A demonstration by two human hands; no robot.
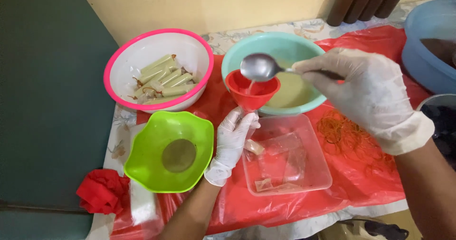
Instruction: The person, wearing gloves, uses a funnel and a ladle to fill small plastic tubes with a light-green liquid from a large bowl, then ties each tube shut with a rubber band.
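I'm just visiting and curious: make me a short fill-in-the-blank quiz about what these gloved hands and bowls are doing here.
1. The right gloved hand tips a metal spoon over a red plastic ____.
2. The left gloved hand holds that red piece from ____.
3. The white bowl with the ____ rim holds pale green filled tubes.
4. The wavy lime-green bowl stands to the ____ of the clear plastic tray.

Missing words: funnel; below; pink; left

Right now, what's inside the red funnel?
A thin pale stream runs from the spoon into the red funnel. The funnel's spout is hidden by the left hand, so whatever it feeds cannot be seen.
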